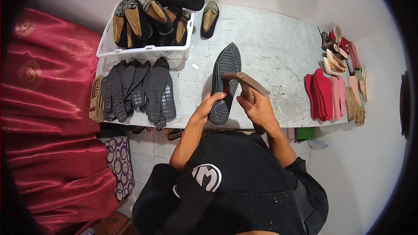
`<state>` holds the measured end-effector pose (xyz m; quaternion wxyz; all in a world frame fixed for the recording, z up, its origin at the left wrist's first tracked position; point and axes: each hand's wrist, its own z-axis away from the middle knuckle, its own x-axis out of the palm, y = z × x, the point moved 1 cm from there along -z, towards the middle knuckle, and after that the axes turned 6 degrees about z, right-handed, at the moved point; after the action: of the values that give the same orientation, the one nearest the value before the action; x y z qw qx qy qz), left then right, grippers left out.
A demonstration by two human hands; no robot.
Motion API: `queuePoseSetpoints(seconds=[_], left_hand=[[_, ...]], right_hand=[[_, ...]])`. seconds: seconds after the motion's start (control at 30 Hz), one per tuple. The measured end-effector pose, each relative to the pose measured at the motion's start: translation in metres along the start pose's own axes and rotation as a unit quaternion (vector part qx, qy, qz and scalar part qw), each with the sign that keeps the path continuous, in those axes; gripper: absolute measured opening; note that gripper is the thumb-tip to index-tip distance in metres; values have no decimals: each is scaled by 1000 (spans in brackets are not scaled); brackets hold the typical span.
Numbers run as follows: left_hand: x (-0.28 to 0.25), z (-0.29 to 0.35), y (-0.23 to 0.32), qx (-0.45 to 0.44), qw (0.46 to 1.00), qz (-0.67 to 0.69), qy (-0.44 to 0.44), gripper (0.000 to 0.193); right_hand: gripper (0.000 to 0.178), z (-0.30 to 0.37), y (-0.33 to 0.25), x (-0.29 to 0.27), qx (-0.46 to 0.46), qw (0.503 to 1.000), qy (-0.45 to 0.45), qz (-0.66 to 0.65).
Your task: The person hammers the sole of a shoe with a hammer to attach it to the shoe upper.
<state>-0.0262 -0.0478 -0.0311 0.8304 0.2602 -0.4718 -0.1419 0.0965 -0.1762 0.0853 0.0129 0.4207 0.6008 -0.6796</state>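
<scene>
A black shoe (226, 67) is turned sole up over the table, its pointed toe away from me. My left hand (209, 105) grips its side near the heel, thumb on the edge of the ridged sole. In my right hand (258, 111) is a hammer (247, 82), fingers wrapped round its handle, which runs back toward me. The rounded end of the hammer's head lies over the middle of the sole; whether it touches I cannot tell. Whatever is inside the shoe is hidden.
A white basket (143, 52) of several black shoes stands at the back left, one more shoe (210, 20) beside it. Black soles (159, 91) lie at the left front. Red soles (320, 93), pink ones and cream shoes (333, 64) line the right edge. A red curtain (52, 104) hangs left.
</scene>
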Motion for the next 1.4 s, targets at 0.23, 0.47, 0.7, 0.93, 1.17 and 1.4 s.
queuePoseSetpoints(seconds=[0.23,0.47,0.7,0.93,1.17,1.4], left_hand=[[4,-3,-1,-29,1000,-3,-12,33],[15,0,-5,-25,999,-32,-28,31],[7,3,-12,-42,998,-32,-24,36],[12,7,-14,-70,996,-25,-51,46],[14,13,-26,-31,996,-56,-54,51],[15,18,-33,-15,996,-73,-44,55]], right_hand=[[41,1,-11,-16,93,995,-4,-34],[41,1,1,-8,101,995,1,-4],[13,6,-4,-17,69,995,39,-67],[14,5,8,-10,60,996,46,-45],[13,14,7,-21,28,996,70,-46],[13,17,17,-16,22,997,69,-42]])
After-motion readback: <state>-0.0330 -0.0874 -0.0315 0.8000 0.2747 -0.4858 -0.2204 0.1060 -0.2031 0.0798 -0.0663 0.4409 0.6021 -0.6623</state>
